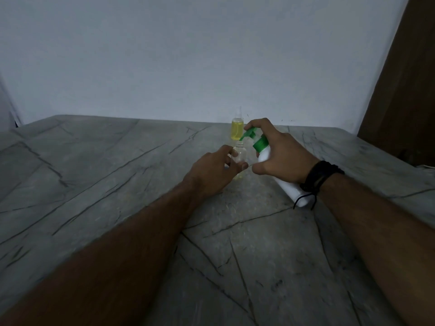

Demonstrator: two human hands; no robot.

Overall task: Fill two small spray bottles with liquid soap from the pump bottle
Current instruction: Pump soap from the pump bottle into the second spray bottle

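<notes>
My right hand (pixel 280 151) grips the white pump bottle (pixel 286 184), tilted toward the left, with a finger over its green pump head (pixel 250 134). The green spout points down at the open neck of a small clear spray bottle (pixel 239 153), which my left hand (pixel 213 169) holds upright on the table between fingers and thumb. A little yellow liquid shows at that bottle's base. Behind it, near the wall, stands a second small spray bottle (pixel 237 129) full of yellow liquid, with a clear cap on.
The grey marbled table (pixel 117 184) runs to a pale wall at the back. A brown wooden panel (pixel 404 90) rises at the right edge. Black cords wrap my right wrist (pixel 321 176).
</notes>
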